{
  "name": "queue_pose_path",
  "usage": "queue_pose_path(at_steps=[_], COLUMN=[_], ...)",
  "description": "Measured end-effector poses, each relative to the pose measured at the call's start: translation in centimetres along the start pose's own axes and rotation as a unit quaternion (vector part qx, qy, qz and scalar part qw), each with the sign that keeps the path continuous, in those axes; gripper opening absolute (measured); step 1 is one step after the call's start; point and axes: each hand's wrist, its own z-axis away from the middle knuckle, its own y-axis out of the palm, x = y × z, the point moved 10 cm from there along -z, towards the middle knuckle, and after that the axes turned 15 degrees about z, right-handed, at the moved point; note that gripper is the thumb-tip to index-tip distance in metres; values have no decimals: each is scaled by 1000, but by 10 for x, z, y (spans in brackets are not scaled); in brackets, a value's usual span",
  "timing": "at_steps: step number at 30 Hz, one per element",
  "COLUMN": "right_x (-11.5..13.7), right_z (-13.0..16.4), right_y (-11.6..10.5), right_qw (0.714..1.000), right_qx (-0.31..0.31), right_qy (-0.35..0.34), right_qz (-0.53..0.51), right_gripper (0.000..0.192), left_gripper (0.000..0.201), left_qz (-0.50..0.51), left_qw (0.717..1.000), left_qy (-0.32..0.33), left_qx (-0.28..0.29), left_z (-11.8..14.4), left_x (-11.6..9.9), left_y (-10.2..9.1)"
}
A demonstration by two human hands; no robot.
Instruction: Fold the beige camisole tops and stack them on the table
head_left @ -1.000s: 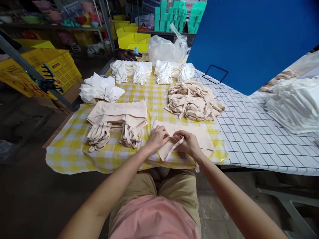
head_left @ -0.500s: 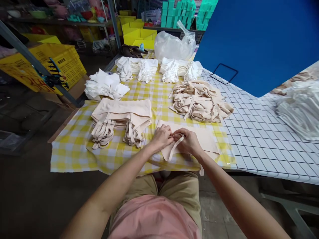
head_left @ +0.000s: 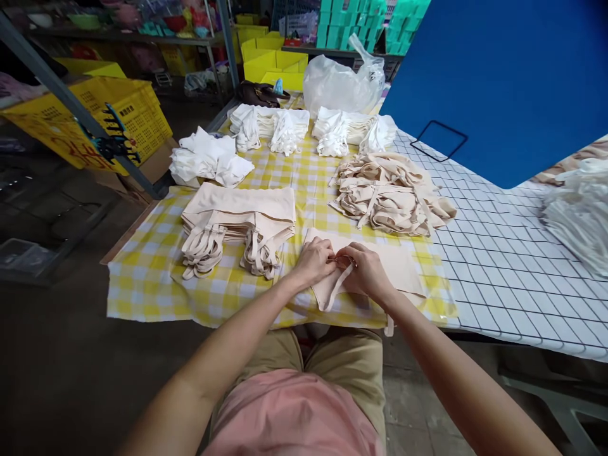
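Observation:
A beige camisole top (head_left: 394, 269) with thin straps lies flat on the yellow checked cloth in front of me. My left hand (head_left: 317, 261) is closed in a pinch at the top's upper left part. Close beside it, fingertips nearly touching, my right hand (head_left: 365, 269) pinches the same spot, where a strap (head_left: 336, 290) joins the fabric. That strap loops down below my fingers; the exact point of the grip is hidden by them. Another strap end (head_left: 389, 325) hangs over the table's front edge.
To the left sits a neat stack of beige tops (head_left: 240, 209). A loose beige heap (head_left: 392, 193) lies behind my hands. White tops (head_left: 209, 157) and two white stacks (head_left: 270, 126) stand farther back, near a clear plastic bag (head_left: 339, 82). A blue board (head_left: 484, 82) rises at the right.
The view has shifted slightly, so everything sits a little farther right. Both hands remain pinched together at the strap; the top stays in place.

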Motion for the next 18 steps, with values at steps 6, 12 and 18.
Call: queue_pose_path(at_steps=[6, 12, 18], right_x=[-2, 10, 59], right_z=[2, 20, 74], right_y=[1, -23, -31], right_qw=[998, 996, 984], right_qx=[17, -50, -23], right_qy=[-32, -39, -158], right_qz=[53, 65, 81], right_gripper=[15, 21, 22], left_gripper=[13, 17, 26], left_qz=[27, 28, 41], left_qw=[999, 1000, 998], left_qy=[-2, 6, 18], left_qx=[-17, -2, 48], left_z=[0, 5, 20], left_x=[-1, -5, -9], left_y=[-4, -6, -15])
